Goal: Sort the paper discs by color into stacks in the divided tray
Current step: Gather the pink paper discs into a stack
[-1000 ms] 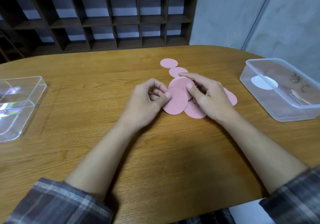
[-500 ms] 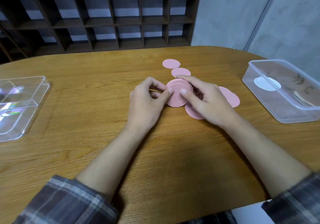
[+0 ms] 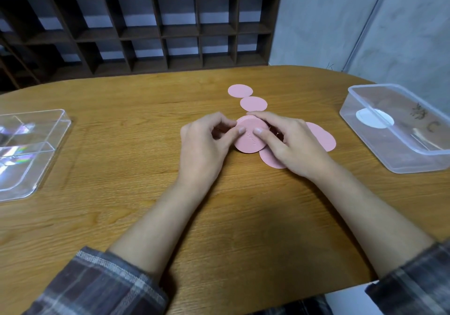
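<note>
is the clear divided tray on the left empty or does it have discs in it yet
Empty as far as it shows: the clear divided plastic tray shows only glare and its dividers, no pink; its left part is cut off.

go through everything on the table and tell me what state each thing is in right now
Left hand: pinching the pink disc stack.
Right hand: pinching the same stack.
Pink disc stack: gathered, held between both hands.
Loose pink discs: flat on table.
Divided tray: no discs visible.
Clear container: open, holds a white disc.

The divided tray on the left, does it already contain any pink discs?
No: the divided tray shows only clear compartments, while the pink discs are on the table between the left hand and right hand.
</note>
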Motion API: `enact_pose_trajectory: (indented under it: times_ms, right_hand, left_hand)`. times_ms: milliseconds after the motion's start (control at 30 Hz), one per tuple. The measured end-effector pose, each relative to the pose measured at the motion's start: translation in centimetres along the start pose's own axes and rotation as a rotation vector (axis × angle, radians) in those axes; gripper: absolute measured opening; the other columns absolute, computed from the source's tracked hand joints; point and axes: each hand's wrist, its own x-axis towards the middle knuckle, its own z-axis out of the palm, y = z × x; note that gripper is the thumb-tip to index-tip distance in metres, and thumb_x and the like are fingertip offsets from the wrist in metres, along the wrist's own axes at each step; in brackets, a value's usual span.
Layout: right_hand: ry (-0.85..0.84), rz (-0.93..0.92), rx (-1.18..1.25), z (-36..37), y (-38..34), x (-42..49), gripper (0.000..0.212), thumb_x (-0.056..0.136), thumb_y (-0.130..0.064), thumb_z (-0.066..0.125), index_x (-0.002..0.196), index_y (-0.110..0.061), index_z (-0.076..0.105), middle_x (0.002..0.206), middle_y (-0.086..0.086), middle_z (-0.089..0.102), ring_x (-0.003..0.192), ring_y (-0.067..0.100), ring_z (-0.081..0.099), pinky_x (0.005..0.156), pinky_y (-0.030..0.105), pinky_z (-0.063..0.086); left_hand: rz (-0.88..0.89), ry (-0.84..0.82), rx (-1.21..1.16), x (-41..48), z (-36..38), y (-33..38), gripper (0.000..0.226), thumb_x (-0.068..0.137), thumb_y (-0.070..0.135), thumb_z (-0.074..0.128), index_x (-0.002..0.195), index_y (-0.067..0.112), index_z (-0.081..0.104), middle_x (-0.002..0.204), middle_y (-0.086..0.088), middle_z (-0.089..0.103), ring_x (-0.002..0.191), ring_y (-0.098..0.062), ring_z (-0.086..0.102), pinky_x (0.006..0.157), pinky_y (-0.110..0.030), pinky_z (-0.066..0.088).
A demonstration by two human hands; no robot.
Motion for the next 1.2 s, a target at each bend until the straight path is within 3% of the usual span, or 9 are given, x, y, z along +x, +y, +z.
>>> enact_pose_trajectory:
  times_ms: [100,233,467,633,733,867,967,1100,1200]
  right_hand:
    - [0.012,0.017,0.024,-0.3,0.6,0.1,0.022,0.104,-0.026,0.057,0.124,-0.026,0.065,0.096,-0.003,0.071,0.088,0.017,0.064,0.081,0.034,0.049]
    - [0.111,0.067,0.029,-1.0,1.8,0.3,0.018,0.103,-0.024,0.058,0.120,-0.025,0.065,0.094,-0.003,0.070,0.084,0.018,0.061,0.081,0.034,0.048]
    - [0.236,0.134,0.123,-1.1,3.0,0.7,0.018,0.101,-0.031,0.057,0.117,-0.031,0.065,0.099,-0.006,0.069,0.090,0.026,0.066,0.077,0.055,0.059]
    - [0.252,0.159,0.161,-1.0,2.6,0.8,0.020,0.100,-0.026,0.059,0.118,-0.031,0.067,0.101,-0.004,0.070,0.091,0.028,0.066,0.075,0.051,0.061]
    - [0.225,0.137,0.150,-1.0,2.3,0.8,0.025,0.099,-0.025,0.060,0.121,-0.032,0.070,0.101,-0.014,0.072,0.086,0.025,0.066,0.080,0.052,0.057]
    - [0.175,0.145,0.150,-0.8,2.0,0.7,0.035,0.099,-0.022,0.061,0.130,-0.035,0.070,0.102,-0.026,0.071,0.077,0.013,0.060,0.080,0.033,0.050]
    - [0.154,0.154,0.180,-0.7,1.8,0.7,0.037,0.100,-0.023,0.059,0.131,-0.041,0.069,0.089,-0.026,0.071,0.075,0.017,0.059,0.077,0.035,0.051]
    - [0.123,0.166,0.285,-0.5,1.5,0.7,0.038,0.103,-0.022,0.054,0.127,-0.047,0.069,0.076,0.009,0.065,0.069,0.017,0.057,0.071,0.039,0.052]
    - [0.090,0.155,0.310,-0.4,1.2,0.6,0.040,0.103,-0.022,0.051,0.126,-0.050,0.069,0.080,0.017,0.065,0.071,0.020,0.057,0.071,0.039,0.052]
  left_hand:
    - [0.071,-0.021,0.069,-0.2,0.1,-0.1,0.011,0.089,0.029,0.081,0.094,0.020,0.081,0.086,0.013,0.077,0.074,-0.004,0.069,0.075,-0.026,0.055]
    - [0.202,-0.075,0.162,-0.5,0.8,0.0,0.015,0.087,0.029,0.083,0.095,0.020,0.074,0.092,0.010,0.068,0.076,-0.003,0.060,0.074,-0.018,0.047]
    - [0.379,-0.579,0.277,-1.3,1.9,-0.6,0.042,0.091,0.052,0.072,0.124,0.025,0.074,0.128,0.010,0.071,0.121,-0.015,0.058,0.106,-0.038,0.046]
    - [0.342,-0.483,0.342,-0.7,1.3,-0.7,0.040,0.089,0.055,0.072,0.117,0.026,0.073,0.108,0.012,0.073,0.098,-0.016,0.059,0.088,-0.043,0.051]
    - [0.380,-0.492,0.387,-0.6,0.9,-0.4,0.034,0.097,0.056,0.056,0.108,0.028,0.073,0.100,0.013,0.072,0.092,-0.015,0.057,0.082,-0.042,0.051]
    - [0.407,-0.414,0.394,-0.5,0.7,0.0,0.036,0.108,0.044,0.040,0.110,0.021,0.068,0.092,0.003,0.070,0.084,-0.020,0.055,0.075,-0.044,0.050]
    - [0.405,-0.310,0.358,-0.3,0.5,-0.1,0.028,0.108,0.033,0.045,0.107,0.013,0.064,0.086,-0.003,0.068,0.077,-0.027,0.061,0.069,-0.046,0.052]
    - [0.355,-0.193,0.309,0.0,0.3,-0.2,0.012,0.099,0.019,0.060,0.107,0.011,0.063,0.080,0.000,0.069,0.071,-0.028,0.064,0.065,-0.044,0.055]
    - [0.251,-0.166,0.220,0.0,0.4,-0.3,0.020,0.092,0.017,0.067,0.111,0.017,0.062,0.072,0.008,0.066,0.066,-0.013,0.065,0.067,-0.038,0.057]
